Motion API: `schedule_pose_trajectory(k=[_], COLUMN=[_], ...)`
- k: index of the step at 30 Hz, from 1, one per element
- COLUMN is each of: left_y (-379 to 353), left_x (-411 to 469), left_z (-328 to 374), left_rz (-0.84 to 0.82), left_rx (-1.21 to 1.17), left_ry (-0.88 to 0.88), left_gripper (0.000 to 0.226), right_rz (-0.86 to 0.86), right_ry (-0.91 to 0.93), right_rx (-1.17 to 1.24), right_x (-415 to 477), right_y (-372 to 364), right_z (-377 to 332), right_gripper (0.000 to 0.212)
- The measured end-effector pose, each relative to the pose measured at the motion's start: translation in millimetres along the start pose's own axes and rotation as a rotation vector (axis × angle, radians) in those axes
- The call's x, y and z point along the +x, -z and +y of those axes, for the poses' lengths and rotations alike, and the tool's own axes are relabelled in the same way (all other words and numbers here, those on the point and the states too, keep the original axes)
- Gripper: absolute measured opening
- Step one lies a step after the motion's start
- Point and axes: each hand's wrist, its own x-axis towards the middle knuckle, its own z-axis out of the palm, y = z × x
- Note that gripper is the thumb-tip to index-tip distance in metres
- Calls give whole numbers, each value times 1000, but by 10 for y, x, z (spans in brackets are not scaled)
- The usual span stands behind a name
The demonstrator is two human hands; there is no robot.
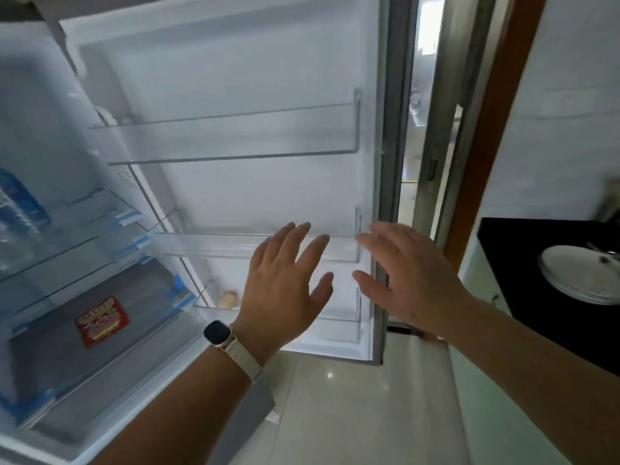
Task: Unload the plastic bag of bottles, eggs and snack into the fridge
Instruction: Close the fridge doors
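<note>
The fridge stands open, its door [255,78] swung out ahead of me with clear plastic door racks. My left hand [285,283], with a watch on the wrist, is spread flat in front of the middle door rack [208,245]. My right hand [402,273] is spread too, at the door's right edge. Neither hand holds anything. An egg [228,299] lies in the lowest door rack. A red snack packet [102,322] lies on the fridge's lower drawer cover. Blue-labelled water bottles [18,209] stand on a glass shelf at far left. The plastic bag is out of sight.
A black counter [523,263] at right carries a stack of white plates [583,280]. A brown door frame [496,129] and a narrow gap to another room lie behind the fridge door. Pale floor tiles [352,414] are below.
</note>
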Motion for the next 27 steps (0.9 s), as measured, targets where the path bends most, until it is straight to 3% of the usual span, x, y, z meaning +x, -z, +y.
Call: schedule_pose_trajectory(k=[7,12,19,27], left_y=[-374,-623,-900,-939], left_x=[573,711,767,678], left_z=[539,733,766,749], left_rz=[68,123,94,110], left_rx=[70,13,91,179], left_ry=[34,155,267,277], left_gripper=[60,54,61,64], right_rz=[49,116,75,81], right_ry=[-10,-31,-75,-97], right_rx=[143,416,765,877], right_x=[232,517,799,862], right_y=[-55,-291,-599,-644], right_z=[889,1205,1307,1311], right_gripper=[61,71,81,84])
